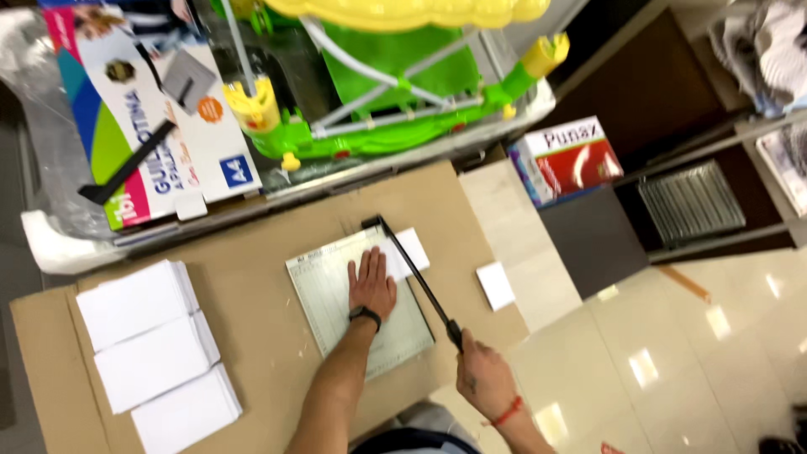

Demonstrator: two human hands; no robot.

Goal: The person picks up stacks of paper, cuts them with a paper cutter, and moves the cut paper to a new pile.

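Note:
A pale green paper cutter board [336, 311] lies on a brown cardboard-covered table [261, 277]. My left hand [371, 283] presses flat on a white sheet [408, 252] that sticks out past the blade edge. The black cutter arm [412, 271] runs diagonally along the board's right side, lowered near the board. My right hand [481, 377] grips the arm's handle end at the near corner. A black band sits on my left wrist and a red string on my right.
Three stacks of cut white paper [155, 353] lie at the table's left. A small white stack [495, 285] rests on a pale side surface. Behind stand a printed box [151, 126], a green and yellow toy [378, 76] and a red-and-white box [567, 160]. Glossy floor at right.

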